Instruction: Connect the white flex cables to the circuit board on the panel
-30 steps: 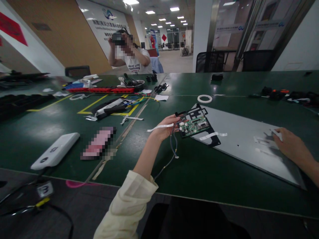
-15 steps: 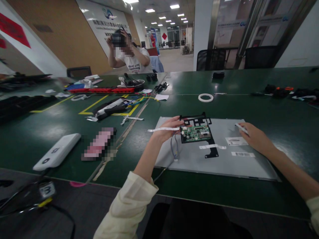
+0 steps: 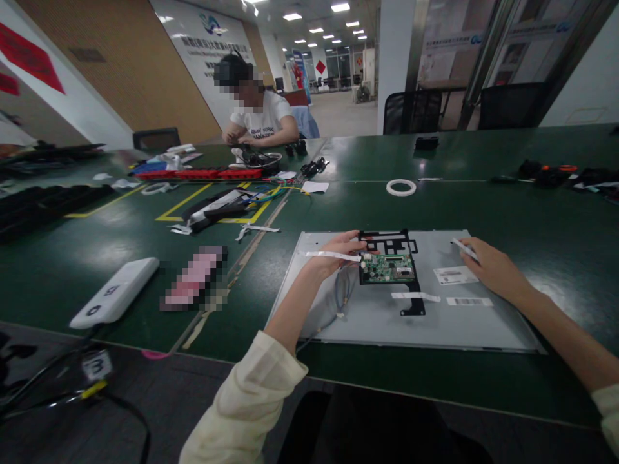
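The black bracket [image 3: 416, 305] looks light and fairly stiff, though its thin, cut-out arms could probably bend. The green circuit board [image 3: 387, 269] on it seems the fragile part, so you do best to take hold by the bracket's outer edges, away from the components. The grey cable [image 3: 341, 296] looks limp and could snag. Your left hand [image 3: 338, 245] grips the bracket at its left side, over the grey panel [image 3: 358, 325] on the worktop [image 3: 338, 206]; you cannot tell here whether the two touch. Your right hand [image 3: 483, 263] pinches a small white piece [image 3: 465, 250] near the panel's far right corner. The bracket is matt black with open slots, and a white strip [image 3: 402, 296] crosses its lower arm. The panel, flat and smooth, may slide easily.
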`<state>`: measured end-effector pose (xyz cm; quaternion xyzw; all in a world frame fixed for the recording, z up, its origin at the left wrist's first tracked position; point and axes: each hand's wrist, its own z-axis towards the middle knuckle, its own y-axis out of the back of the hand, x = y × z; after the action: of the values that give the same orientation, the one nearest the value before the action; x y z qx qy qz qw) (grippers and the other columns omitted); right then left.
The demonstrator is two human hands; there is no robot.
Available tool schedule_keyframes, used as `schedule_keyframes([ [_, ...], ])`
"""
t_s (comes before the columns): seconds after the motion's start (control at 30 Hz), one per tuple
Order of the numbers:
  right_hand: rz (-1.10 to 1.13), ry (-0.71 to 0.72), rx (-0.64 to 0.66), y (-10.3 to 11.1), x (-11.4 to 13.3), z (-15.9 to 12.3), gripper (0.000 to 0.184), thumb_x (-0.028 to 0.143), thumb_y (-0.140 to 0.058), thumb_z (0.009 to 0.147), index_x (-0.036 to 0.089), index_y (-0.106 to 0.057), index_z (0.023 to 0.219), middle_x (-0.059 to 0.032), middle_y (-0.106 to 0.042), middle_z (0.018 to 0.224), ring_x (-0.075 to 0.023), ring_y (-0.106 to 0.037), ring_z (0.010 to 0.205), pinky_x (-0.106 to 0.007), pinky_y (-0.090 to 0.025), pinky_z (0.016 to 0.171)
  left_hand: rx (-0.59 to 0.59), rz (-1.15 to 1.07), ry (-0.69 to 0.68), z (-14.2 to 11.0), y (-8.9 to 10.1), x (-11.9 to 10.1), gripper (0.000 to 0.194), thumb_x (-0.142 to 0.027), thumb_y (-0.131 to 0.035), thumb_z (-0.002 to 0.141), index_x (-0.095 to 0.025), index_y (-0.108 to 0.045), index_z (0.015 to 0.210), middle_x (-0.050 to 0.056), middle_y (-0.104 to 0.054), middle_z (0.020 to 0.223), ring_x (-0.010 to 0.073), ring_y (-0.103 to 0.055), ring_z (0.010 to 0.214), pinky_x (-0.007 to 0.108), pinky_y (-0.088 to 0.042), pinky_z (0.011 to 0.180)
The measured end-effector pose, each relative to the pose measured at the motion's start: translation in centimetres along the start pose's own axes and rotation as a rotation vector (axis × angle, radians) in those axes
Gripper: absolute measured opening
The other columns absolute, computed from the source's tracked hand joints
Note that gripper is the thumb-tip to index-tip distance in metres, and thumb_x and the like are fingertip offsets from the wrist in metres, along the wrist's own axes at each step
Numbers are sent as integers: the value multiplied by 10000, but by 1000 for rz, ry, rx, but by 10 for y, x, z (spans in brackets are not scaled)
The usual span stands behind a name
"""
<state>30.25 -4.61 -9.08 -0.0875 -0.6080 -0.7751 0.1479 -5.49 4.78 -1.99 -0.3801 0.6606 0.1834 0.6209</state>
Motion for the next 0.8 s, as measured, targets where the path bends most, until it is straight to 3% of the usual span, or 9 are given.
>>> schedule_keyframes([
  [0.23, 8, -13, -2, 1, 2, 0, 389, 376, -355, 885, 184, -477, 1201, -115, -586, 1094, -254, -576, 938, -372, -445, 800, -5, -10, -16, 7, -9, 12, 403, -201, -689, 712, -143, -579, 1096, 116, -664, 1050, 193, -676, 843, 269, -527, 676],
  [0.37, 17, -16, -11, 1, 3, -1, 385, 366, -353, 887, 183, -462, 1208, -110, -581, 1108, -253, -569, 964, -372, -442, 816, -51, 84, -44, 11, -5, 16, 360, -227, -658, 740, -147, -582, 1082, 95, -684, 986, 179, -671, 819, 241, -507, 641],
  [0.6, 14, -37, -23, 3, 6, -2, 395, 380, -341, 889, 180, -461, 1208, -123, -585, 1092, -266, -573, 949, -384, -449, 803, -251, 686, -100, 21, 10, 26, 310, -300, -643, 732, -129, -612, 989, -2, -621, 637, 137, -590, 625, 222, -437, 597],
  [0.8, 22, -32, -38, 2, 5, -3, 381, 380, -345, 885, 187, -467, 1190, -115, -586, 1085, -259, -575, 951, -379, -446, 807, -342, 956, -156, 20, 6, 25, 270, -351, -605, 745, -170, -643, 941, 5, -598, 685, 152, -555, 640, 259, -434, 674],
])
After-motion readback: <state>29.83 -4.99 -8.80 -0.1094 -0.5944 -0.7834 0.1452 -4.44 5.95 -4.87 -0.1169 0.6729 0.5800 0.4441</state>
